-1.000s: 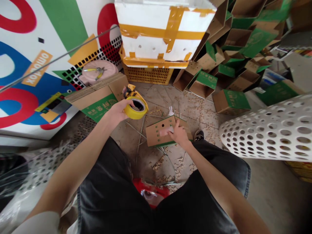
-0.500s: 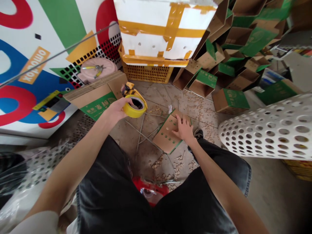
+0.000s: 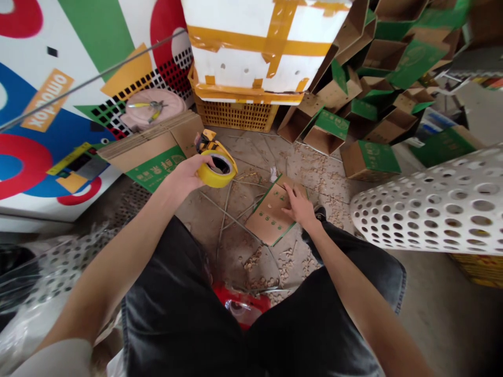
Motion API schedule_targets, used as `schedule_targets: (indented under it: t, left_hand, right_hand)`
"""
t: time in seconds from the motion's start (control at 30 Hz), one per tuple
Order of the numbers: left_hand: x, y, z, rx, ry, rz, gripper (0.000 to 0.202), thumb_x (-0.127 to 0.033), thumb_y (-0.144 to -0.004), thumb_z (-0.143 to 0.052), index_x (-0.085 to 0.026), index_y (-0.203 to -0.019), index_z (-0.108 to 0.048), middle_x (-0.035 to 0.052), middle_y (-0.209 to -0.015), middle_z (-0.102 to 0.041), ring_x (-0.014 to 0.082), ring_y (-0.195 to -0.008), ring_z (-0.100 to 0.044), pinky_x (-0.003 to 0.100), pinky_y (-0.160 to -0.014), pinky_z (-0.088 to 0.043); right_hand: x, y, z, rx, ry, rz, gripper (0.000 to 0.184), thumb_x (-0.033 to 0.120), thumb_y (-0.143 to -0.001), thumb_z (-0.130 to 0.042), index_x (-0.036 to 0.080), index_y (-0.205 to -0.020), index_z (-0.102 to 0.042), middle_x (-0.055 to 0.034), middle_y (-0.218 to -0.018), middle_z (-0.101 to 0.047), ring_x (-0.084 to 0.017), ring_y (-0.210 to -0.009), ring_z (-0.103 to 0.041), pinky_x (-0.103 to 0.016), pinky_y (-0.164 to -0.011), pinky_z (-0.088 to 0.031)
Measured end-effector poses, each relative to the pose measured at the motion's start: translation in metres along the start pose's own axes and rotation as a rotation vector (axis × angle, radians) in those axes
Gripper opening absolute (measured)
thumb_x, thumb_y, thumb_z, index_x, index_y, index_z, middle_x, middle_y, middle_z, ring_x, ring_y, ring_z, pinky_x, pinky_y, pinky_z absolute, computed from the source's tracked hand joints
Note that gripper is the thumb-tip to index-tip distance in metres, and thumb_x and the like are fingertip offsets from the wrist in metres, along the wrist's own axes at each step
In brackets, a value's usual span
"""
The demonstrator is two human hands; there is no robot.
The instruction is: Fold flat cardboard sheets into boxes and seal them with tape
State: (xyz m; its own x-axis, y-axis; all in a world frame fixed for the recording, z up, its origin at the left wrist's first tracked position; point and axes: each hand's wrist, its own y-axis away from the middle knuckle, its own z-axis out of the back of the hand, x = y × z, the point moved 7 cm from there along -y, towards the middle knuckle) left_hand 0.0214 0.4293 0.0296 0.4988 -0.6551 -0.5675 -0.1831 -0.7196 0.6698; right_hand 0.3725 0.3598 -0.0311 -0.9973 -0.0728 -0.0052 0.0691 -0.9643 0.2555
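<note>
My left hand (image 3: pixel 184 175) is closed around a yellow tape dispenser (image 3: pixel 215 161) with a roll of yellow tape, held up over the floor. My right hand (image 3: pixel 301 207) rests with fingers spread on the right edge of a flat brown carton with punched holes and green trim (image 3: pixel 271 212), which lies on the littered floor between my knees. I sit with dark shorts over both legs.
A stack of flat green-and-brown cartons (image 3: pixel 153 152) lies at the left. A white foam box bound with yellow tape (image 3: pixel 259 47) sits on an orange crate (image 3: pixel 236 115). Folded boxes (image 3: pixel 369 157) pile up at the right. A white perforated sheet (image 3: pixel 432 204) juts in from the right. A red stool (image 3: pixel 239 306) shows below.
The holed carton has been turned from lying crosswise to pointing away on a slant. My right hand shifted to its right edge. The tape dispenser stayed almost in place.
</note>
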Motion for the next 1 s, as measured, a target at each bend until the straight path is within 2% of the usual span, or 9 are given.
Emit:
schedule_targets:
  t: [0.13,0.37,0.47,0.6,0.73,0.83,0.9,1.0]
  left_hand:
    - [-0.003,0.01,-0.001,-0.108,-0.07,-0.057,0.04,0.006,-0.077,-0.055,-0.021,-0.106,-0.066,-0.0031,-0.08,-0.077,0.0165,-0.077,-0.075,0.026,-0.08,-0.06]
    - [-0.004,0.009,-0.002,-0.074,-0.084,-0.079,0.038,0.004,-0.077,-0.059,-0.019,-0.105,-0.067,-0.0015,-0.082,-0.078,0.0162,-0.082,-0.074,0.026,-0.085,-0.059]
    - [-0.002,0.007,-0.003,-0.06,-0.073,-0.07,0.034,0.003,-0.079,-0.063,-0.018,-0.106,-0.066,-0.0006,-0.082,-0.077,0.0167,-0.082,-0.073,0.027,-0.087,-0.058]
    - [-0.001,0.008,-0.003,-0.069,-0.063,-0.055,0.035,0.001,-0.082,-0.062,-0.018,-0.111,-0.065,-0.002,-0.079,-0.076,0.0174,-0.082,-0.073,0.029,-0.089,-0.057]
    - [-0.002,0.009,-0.002,-0.08,-0.057,-0.055,0.043,0.004,-0.08,-0.059,-0.02,-0.116,-0.065,-0.0046,-0.078,-0.076,0.0169,-0.083,-0.073,0.028,-0.09,-0.058]
    - [-0.002,0.012,-0.002,-0.093,-0.054,-0.05,0.043,0.005,-0.08,-0.058,-0.02,-0.114,-0.065,-0.0043,-0.078,-0.075,0.0166,-0.083,-0.073,0.027,-0.091,-0.057]
    - [-0.002,0.014,-0.003,-0.096,-0.058,-0.059,0.041,0.004,-0.08,-0.057,-0.019,-0.112,-0.066,-0.0038,-0.078,-0.075,0.0166,-0.084,-0.072,0.027,-0.091,-0.056]
    - [-0.004,0.017,-0.004,-0.1,-0.072,-0.071,0.042,0.005,-0.079,-0.055,-0.019,-0.112,-0.065,-0.0035,-0.079,-0.075,0.0168,-0.086,-0.072,0.027,-0.09,-0.056]
  right_hand:
    - [-0.004,-0.003,0.0,0.017,-0.007,0.051,0.102,0.032,-0.092,-0.074,0.027,-0.174,-0.013,-0.0205,-0.153,-0.053,-0.038,-0.132,-0.061,-0.044,-0.096,-0.055]
    - [-0.014,-0.004,-0.001,0.01,-0.055,0.158,0.104,0.028,-0.089,-0.073,0.026,-0.173,-0.012,-0.0209,-0.157,-0.053,-0.037,-0.137,-0.059,-0.044,-0.102,-0.053]
    - [-0.017,-0.003,-0.001,0.0,-0.068,0.173,0.107,0.031,-0.086,-0.077,0.028,-0.173,-0.016,-0.0194,-0.159,-0.053,-0.037,-0.134,-0.062,-0.043,-0.1,-0.053]
    - [-0.021,-0.003,-0.003,0.015,-0.101,0.177,0.104,0.033,-0.086,-0.076,0.024,-0.173,-0.019,-0.0199,-0.164,-0.049,-0.038,-0.138,-0.059,-0.044,-0.103,-0.052]
    - [-0.022,-0.006,-0.005,-0.021,-0.153,0.156,0.097,0.033,-0.089,-0.071,0.02,-0.172,-0.022,-0.0198,-0.165,-0.047,-0.038,-0.144,-0.052,-0.051,-0.11,-0.049]
    - [-0.017,-0.007,-0.007,-0.081,-0.185,0.137,0.092,0.034,-0.09,-0.069,0.014,-0.169,-0.026,-0.0198,-0.167,-0.045,-0.037,-0.148,-0.047,-0.051,-0.117,-0.044]
    - [-0.012,-0.006,-0.008,-0.127,-0.182,0.071,0.088,0.041,-0.091,-0.068,0.014,-0.166,-0.031,-0.0196,-0.165,-0.047,-0.038,-0.145,-0.05,-0.051,-0.115,-0.046]
    - [-0.005,0.0,-0.006,-0.188,-0.145,-0.105,0.085,0.055,-0.09,-0.069,0.019,-0.161,-0.04,-0.0185,-0.158,-0.055,-0.041,-0.134,-0.057,-0.05,-0.102,-0.053]
